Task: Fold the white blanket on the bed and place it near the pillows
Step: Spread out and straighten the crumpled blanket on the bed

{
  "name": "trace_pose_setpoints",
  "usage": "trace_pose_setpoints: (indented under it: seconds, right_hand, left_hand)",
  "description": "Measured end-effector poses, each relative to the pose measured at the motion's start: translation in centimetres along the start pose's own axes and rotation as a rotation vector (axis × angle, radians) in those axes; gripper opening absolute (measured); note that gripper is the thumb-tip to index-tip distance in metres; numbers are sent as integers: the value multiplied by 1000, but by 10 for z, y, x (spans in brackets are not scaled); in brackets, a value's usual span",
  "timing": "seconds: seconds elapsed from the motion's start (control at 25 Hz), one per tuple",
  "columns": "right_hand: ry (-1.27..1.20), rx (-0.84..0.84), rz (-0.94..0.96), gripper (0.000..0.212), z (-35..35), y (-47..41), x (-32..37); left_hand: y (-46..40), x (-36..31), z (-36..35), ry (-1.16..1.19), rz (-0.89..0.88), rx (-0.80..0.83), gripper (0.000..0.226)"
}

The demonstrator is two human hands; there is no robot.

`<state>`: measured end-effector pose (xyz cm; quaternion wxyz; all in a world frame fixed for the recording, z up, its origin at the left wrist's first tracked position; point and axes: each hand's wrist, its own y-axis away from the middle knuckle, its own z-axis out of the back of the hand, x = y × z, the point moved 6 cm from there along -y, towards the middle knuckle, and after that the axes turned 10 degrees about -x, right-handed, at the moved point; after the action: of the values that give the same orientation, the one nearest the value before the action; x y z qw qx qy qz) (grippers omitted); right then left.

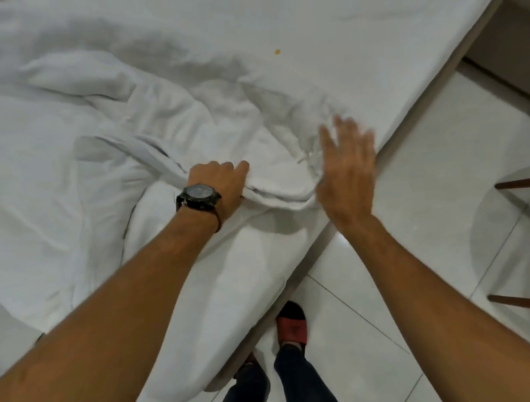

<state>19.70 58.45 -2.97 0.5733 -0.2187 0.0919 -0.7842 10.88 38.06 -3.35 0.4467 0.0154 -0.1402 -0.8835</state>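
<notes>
The white blanket (89, 121) lies rumpled across the bed (352, 19), its bulk stretching from the upper left of the frame down toward the centre, where one bunched edge tapers to the bed's near corner. The cloth is soft, matte and thickly creased, piled in rounded folds over a smoother, flatter sheet. The left hand (222, 186), wearing a dark wristwatch (198, 196), clenches that bunched edge, the gathered fabric running up and left from its knuckles. The right hand (344, 172), blurred, hovers spread-fingered just right of the same fold at the mattress edge, grasping nothing. Glossy pale floor tiles (438, 197) fill the lower right.
</notes>
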Motion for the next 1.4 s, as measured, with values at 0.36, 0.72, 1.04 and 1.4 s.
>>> trace_pose_setpoints:
  seconds: [0.36, 0.72, 1.04, 1.4]
  right_hand:
    - [-109, 578, 388, 76, -43, 83, 10]
    - [23, 620, 238, 70, -32, 82, 25]
    - [-126, 852, 688, 50, -6, 153, 86]
    - [-180, 651, 717, 36, 33, 251, 60]
  left_hand:
    - [52, -40, -35, -50, -189, 96, 68]
    - [93, 88, 21, -261, 1, 263, 62]
    - [246, -47, -49, 452, -46, 673, 60]
    - [332, -154, -94, 559, -49, 608, 29]
